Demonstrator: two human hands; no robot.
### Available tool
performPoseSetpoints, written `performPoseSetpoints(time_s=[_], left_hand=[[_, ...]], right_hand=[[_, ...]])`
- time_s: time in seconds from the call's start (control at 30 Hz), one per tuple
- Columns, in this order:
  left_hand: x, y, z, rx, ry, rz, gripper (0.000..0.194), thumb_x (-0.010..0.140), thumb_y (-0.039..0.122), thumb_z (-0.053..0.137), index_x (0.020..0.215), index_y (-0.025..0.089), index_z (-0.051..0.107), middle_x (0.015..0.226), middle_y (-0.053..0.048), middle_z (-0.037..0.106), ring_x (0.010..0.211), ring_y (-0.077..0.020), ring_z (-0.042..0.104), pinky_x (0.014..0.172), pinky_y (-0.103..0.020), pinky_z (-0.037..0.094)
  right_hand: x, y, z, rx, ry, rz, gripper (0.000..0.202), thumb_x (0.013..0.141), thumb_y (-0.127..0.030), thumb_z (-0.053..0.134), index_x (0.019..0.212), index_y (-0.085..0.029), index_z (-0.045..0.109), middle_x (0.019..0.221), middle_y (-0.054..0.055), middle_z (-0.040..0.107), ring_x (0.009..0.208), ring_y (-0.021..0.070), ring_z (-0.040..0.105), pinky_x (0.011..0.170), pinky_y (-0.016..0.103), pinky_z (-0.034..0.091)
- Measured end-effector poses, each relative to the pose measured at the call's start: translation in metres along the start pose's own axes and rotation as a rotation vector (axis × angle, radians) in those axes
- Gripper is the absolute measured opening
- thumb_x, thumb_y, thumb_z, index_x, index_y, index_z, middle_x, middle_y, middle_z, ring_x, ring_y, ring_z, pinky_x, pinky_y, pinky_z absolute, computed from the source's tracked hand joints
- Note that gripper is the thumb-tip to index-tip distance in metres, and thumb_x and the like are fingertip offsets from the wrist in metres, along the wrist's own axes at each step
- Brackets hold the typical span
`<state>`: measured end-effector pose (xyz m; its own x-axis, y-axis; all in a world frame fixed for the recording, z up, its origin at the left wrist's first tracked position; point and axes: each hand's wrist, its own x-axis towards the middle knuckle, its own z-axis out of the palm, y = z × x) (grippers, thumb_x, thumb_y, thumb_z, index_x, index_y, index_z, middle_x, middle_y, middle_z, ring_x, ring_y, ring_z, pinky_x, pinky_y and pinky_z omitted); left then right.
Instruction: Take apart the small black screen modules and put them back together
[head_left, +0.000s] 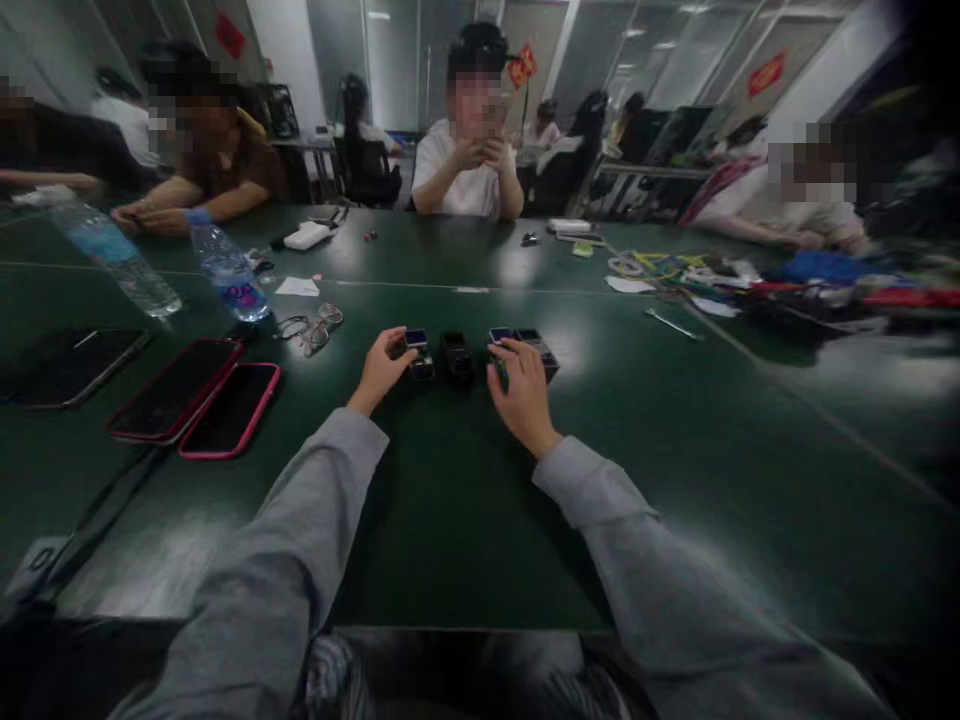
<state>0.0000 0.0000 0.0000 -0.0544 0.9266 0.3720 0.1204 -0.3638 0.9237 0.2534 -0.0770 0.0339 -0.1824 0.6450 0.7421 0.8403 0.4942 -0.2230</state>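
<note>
counts on the green table

three small black boxes (457,356) by the hands, two red-cased phones (196,395), one dark phone (75,365), two water bottles (227,270), one pair of glasses (311,328), two grey-sleeved hands (525,392).

Three small boxes (457,355) are sitting in a row at the frame's centre on the table (465,520), between the left hand (381,368) and right hand (523,392). Two phones (196,395) are lying lower left, glasses (311,328) just above them, bottles (225,268) at upper left.
</note>
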Motion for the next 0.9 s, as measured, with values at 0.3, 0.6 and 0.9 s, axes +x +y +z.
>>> performPoseSetpoints(time_s=[0.3, 0.6, 0.9], left_hand=[[-0.002, 0.0, -0.009, 0.049, -0.013, -0.039, 0.052, 0.075, 0.024, 0.074, 0.124, 0.019, 0.058, 0.13, -0.013, 0.063, 0.123, -0.0259, 0.059, 0.106, -0.047, 0.045], [-0.004, 0.005, -0.011, 0.053, -0.02, -0.046, 0.053, 0.074, 0.023, 0.074, 0.125, 0.018, 0.058, 0.129, -0.014, 0.063, 0.123, -0.0268, 0.059, 0.106, -0.048, 0.044], [-0.004, 0.007, -0.011, -0.001, -0.029, -0.081, 0.054, 0.072, 0.023, 0.075, 0.124, 0.019, 0.058, 0.127, -0.013, 0.064, 0.122, -0.0265, 0.059, 0.107, -0.048, 0.044]], right_hand=[[0.001, -0.02, 0.005, 0.077, -0.121, -0.034, 0.033, 0.098, -0.027, 0.044, 0.128, -0.019, 0.057, 0.131, 0.011, 0.059, 0.127, 0.0263, 0.05, 0.105, 0.047, 0.043], [0.0, -0.023, 0.005, 0.081, -0.185, -0.05, 0.033, 0.098, -0.026, 0.044, 0.127, -0.019, 0.058, 0.131, 0.01, 0.059, 0.128, 0.0257, 0.049, 0.104, 0.044, 0.043], [-0.001, -0.02, 0.008, 0.085, -0.256, -0.061, 0.036, 0.099, -0.028, 0.043, 0.131, -0.02, 0.058, 0.134, 0.011, 0.057, 0.13, 0.0268, 0.049, 0.106, 0.048, 0.044]])
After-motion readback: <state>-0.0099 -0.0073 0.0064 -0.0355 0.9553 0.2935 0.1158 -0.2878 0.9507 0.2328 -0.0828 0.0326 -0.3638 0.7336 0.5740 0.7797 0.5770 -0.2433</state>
